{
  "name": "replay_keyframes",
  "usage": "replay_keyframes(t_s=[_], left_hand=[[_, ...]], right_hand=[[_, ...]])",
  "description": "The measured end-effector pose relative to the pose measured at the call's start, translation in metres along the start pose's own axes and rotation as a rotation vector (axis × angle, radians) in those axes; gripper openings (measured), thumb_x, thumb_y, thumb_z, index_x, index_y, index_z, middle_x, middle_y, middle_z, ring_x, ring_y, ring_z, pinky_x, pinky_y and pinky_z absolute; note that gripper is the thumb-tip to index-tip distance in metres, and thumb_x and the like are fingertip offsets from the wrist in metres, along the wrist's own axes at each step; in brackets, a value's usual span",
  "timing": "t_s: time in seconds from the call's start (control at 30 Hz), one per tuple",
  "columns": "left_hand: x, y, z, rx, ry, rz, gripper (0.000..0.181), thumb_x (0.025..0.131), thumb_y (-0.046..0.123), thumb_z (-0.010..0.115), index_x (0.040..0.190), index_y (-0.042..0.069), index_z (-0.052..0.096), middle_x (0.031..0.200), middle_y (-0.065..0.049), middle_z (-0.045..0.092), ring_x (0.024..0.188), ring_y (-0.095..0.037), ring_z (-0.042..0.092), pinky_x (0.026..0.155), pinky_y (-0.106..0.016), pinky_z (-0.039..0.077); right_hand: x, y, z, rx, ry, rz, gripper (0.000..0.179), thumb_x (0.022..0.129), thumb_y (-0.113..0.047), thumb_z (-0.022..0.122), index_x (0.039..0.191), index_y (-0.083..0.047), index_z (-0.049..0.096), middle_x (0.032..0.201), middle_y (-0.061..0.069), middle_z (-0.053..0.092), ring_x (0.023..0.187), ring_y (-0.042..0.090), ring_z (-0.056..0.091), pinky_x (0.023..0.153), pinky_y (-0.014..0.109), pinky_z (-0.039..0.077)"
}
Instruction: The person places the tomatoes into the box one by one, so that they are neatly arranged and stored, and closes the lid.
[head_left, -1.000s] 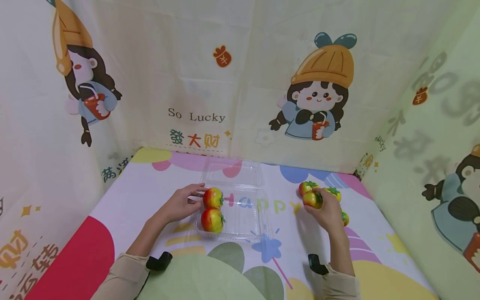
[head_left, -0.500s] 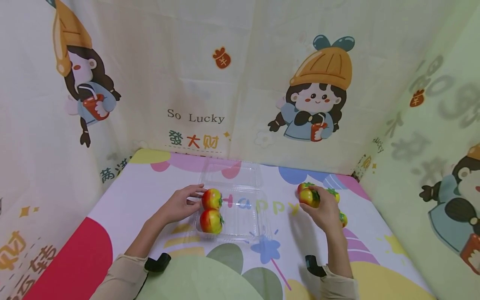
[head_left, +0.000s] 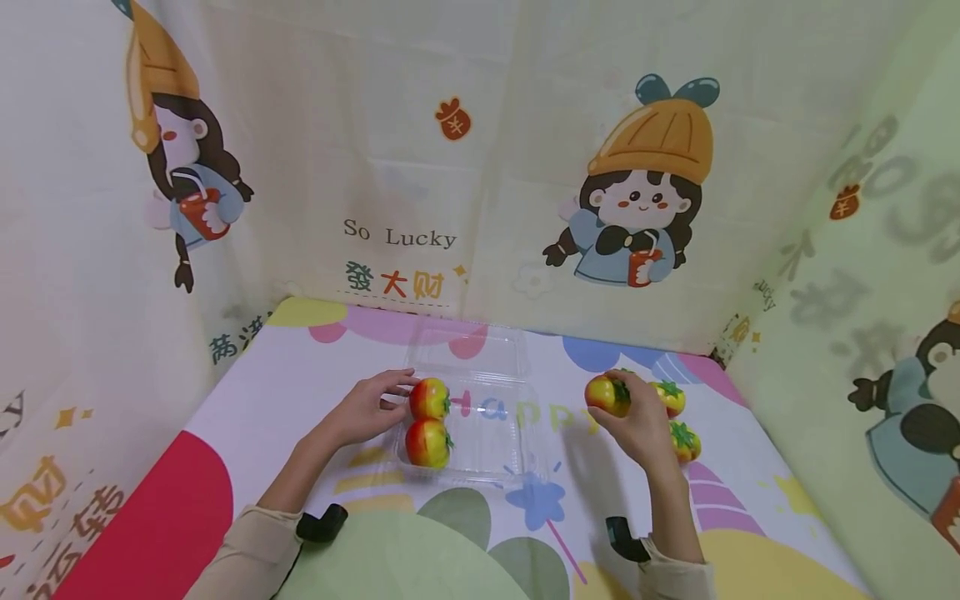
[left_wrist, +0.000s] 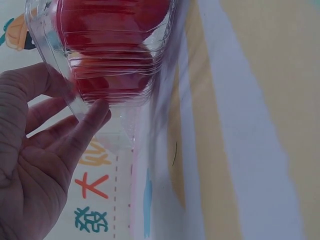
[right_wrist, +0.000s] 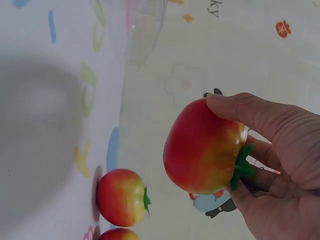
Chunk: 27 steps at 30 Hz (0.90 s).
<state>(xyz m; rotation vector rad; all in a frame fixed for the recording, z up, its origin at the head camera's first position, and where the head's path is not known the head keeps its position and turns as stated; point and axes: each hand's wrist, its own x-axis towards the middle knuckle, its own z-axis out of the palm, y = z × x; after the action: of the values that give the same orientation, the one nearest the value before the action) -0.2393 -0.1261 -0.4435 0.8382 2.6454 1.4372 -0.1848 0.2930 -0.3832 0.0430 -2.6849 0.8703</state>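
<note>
My right hand (head_left: pixel 637 421) holds a red-and-yellow persimmon with a green leafy top (right_wrist: pixel 200 150), thumb on one side and fingers on the other, raised above the table. A clear plastic box (head_left: pixel 483 442) lies with its lid folded back. Two similar persimmons (head_left: pixel 428 443) sit one behind the other along the box's left side. At that left edge is my left hand (head_left: pixel 367 408); in the left wrist view its thumb and fingers grip the box's rim (left_wrist: pixel 72 102), with the red fruit showing through the wall.
More persimmons (head_left: pixel 685 442) rest on the table behind and right of my right hand. The open lid (head_left: pixel 468 346) reaches back toward the printed rear wall curtain (head_left: pixel 495 208). A patterned cloth (head_left: pixel 300 367) covers the table, with curtains on both sides.
My right hand has lifted the persimmon slightly and carried it left, away from the other fruit. The left hand and box have stayed in place; the head view shifted a little.
</note>
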Motion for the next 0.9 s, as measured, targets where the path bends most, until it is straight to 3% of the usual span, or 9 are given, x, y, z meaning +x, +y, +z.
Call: replay_keyframes(t_s=[0.67,0.9], left_hand=[[-0.001,0.001,0.0,-0.009,-0.009,-0.013,0.046,0.093,0.004,0.067,0.139,0.003,0.059,0.153,-0.023,0.048,0.12,-0.037,0.064,0.092,-0.043,0.06],[0.0,-0.002,-0.001,-0.021,0.006,0.038,0.044,0.093,0.001,0.065,0.137,-0.002,0.06,0.149,-0.027,0.05,0.116,-0.039,0.066,0.091,-0.044,0.06]], right_hand=[[-0.004,-0.034,0.013,0.016,-0.052,-0.034,0.065,0.084,-0.015,0.083,0.142,-0.004,0.055,0.141,0.021,0.055,0.13,0.041,0.05,0.108,0.061,0.046],[-0.006,-0.047,0.019,0.023,-0.048,-0.079,0.064,0.083,-0.016,0.084,0.14,-0.006,0.057,0.138,0.018,0.057,0.127,0.038,0.052,0.102,0.058,0.052]])
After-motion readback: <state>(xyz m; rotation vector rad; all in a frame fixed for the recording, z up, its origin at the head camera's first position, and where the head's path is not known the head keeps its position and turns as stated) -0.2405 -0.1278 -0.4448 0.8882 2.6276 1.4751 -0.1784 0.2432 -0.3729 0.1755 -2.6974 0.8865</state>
